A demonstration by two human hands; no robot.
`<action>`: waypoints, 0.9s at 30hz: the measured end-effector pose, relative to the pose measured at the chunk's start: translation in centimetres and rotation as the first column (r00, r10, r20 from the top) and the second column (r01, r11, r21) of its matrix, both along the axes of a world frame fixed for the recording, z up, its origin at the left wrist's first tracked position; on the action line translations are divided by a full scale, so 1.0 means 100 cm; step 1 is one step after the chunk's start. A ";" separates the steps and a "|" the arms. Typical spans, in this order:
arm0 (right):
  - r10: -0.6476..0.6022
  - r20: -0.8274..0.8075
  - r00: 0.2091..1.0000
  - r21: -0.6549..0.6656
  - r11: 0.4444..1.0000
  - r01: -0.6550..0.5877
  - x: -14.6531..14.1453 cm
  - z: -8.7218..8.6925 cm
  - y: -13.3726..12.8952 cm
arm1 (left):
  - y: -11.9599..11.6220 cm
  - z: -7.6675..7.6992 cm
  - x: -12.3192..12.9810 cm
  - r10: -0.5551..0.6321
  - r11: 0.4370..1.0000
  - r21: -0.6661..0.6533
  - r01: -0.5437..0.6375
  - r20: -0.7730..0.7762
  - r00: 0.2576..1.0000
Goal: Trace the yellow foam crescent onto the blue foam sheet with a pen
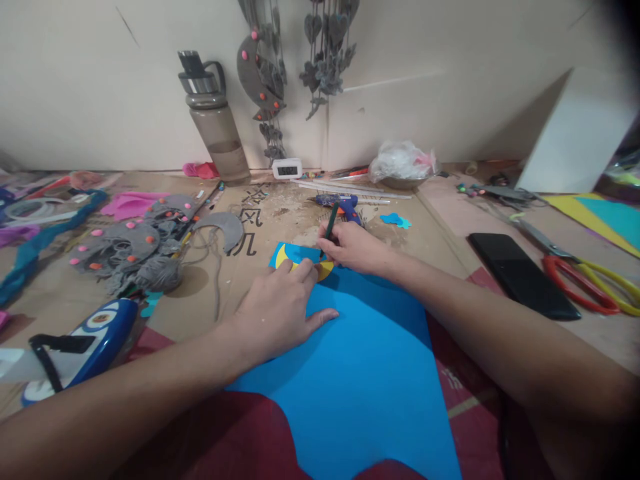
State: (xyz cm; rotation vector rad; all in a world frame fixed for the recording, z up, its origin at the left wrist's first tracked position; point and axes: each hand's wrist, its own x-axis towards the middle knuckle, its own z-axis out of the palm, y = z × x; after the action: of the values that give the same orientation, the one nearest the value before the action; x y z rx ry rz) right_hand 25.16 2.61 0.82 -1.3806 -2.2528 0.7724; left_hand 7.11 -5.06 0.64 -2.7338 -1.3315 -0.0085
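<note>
I see right hand pinching pencil at far end of sheet. Left hand flat, thumb out, fingertips on crescent, which lies on sheet's far end. Beyond sheet, left: bottle, part-full of liquid. Beyond sheet, right: bowl, bag in it.

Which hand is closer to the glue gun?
Right. The right hand is just in front of the glue gun; the left hand is farther off, in front and to the left.
</note>
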 end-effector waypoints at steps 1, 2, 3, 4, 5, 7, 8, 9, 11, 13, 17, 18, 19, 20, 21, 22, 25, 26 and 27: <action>-0.001 0.002 1.000 0.000 1.000 0.001 0.000 0.000 0.000 | 0.000 0.001 0.000 0.002 1.000 -0.005 -0.002 0.003 1.000; -0.004 0.005 1.000 -0.003 1.000 0.004 0.000 0.000 0.000 | 0.000 0.001 0.000 0.004 1.000 -0.012 -0.004 0.006 1.000; -0.009 0.010 1.000 -0.006 1.000 0.009 0.000 0.000 0.000 | 0.000 0.002 0.000 0.008 1.000 -0.018 -0.008 0.007 1.000; -0.014 0.013 1.000 -0.011 1.000 0.014 0.000 0.000 -0.001 | 0.001 0.003 0.001 0.012 1.000 -0.024 -0.012 0.009 1.000; -0.017 0.015 1.000 -0.013 1.000 0.017 0.000 0.001 -0.001 | 0.001 0.004 0.001 0.016 0.999 -0.030 -0.015 0.010 1.000; -0.022 0.015 1.000 -0.017 1.000 0.022 0.001 0.001 -0.001 | 0.002 0.006 0.002 0.019 0.999 -0.037 -0.019 0.013 1.000; -0.019 0.011 1.000 -0.016 1.000 0.020 0.002 0.001 -0.001 | 0.002 0.007 0.003 0.020 0.999 -0.040 -0.020 0.013 1.000; -0.017 0.003 1.000 -0.014 1.000 0.017 0.002 0.001 -0.001 | 0.002 0.007 0.003 0.022 0.999 -0.043 -0.022 0.012 1.000; -0.012 -0.017 1.000 -0.006 1.000 0.012 0.004 0.000 -0.001 | 0.002 0.009 0.004 0.027 0.998 -0.049 -0.026 0.010 1.000; -0.008 -0.028 1.000 0.001 1.000 0.008 0.005 -0.002 -0.001 | 0.002 0.010 0.005 0.032 0.998 -0.055 -0.032 0.006 0.999; -0.008 -0.023 1.000 0.013 1.000 0.009 0.004 -0.002 0.000 | 0.001 0.010 0.006 0.039 0.997 -0.059 -0.039 -0.002 0.999; -0.013 -0.020 1.000 0.013 1.000 0.013 0.004 -0.002 0.000 | 0.001 0.010 0.006 0.040 0.998 -0.057 -0.040 -0.003 0.999; -0.017 -0.015 1.000 0.011 1.000 0.017 0.004 -0.002 0.000 | 0.001 0.010 0.006 0.041 0.998 -0.056 -0.042 -0.003 0.999; -0.022 -0.011 1.000 0.007 1.000 0.022 0.004 -0.002 0.000 | 0.001 0.010 0.006 0.042 0.998 -0.054 -0.042 -0.004 0.999; -0.026 -0.008 1.000 0.004 1.000 0.026 0.004 -0.001 0.000 | 0.001 0.009 0.006 0.042 0.998 -0.052 -0.042 -0.003 0.999; -0.027 -0.010 1.000 0.002 1.000 0.027 0.005 -0.001 0.000 | 0.001 0.009 0.006 0.041 0.998 -0.051 -0.041 -0.002 0.999; -0.028 -0.029 0.999 -0.001 1.000 0.028 0.008 -0.002 -0.001 | 0.001 0.008 0.006 0.038 0.998 -0.054 -0.037 0.010 0.999; -0.031 -0.036 0.999 -0.003 1.000 0.030 0.009 -0.002 -0.001 | 0.001 0.007 0.006 0.040 0.998 -0.056 -0.039 0.014 0.999; -0.033 -0.042 0.999 -0.007 0.999 0.032 0.010 -0.002 -0.002 | 0.001 0.007 0.006 0.045 0.997 -0.060 -0.044 0.017 0.999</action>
State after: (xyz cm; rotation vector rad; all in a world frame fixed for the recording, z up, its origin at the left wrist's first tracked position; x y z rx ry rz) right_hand 26.20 2.45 0.58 -1.3877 -2.1927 0.7912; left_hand 7.68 -4.93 1.33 -2.7585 -1.4192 0.0088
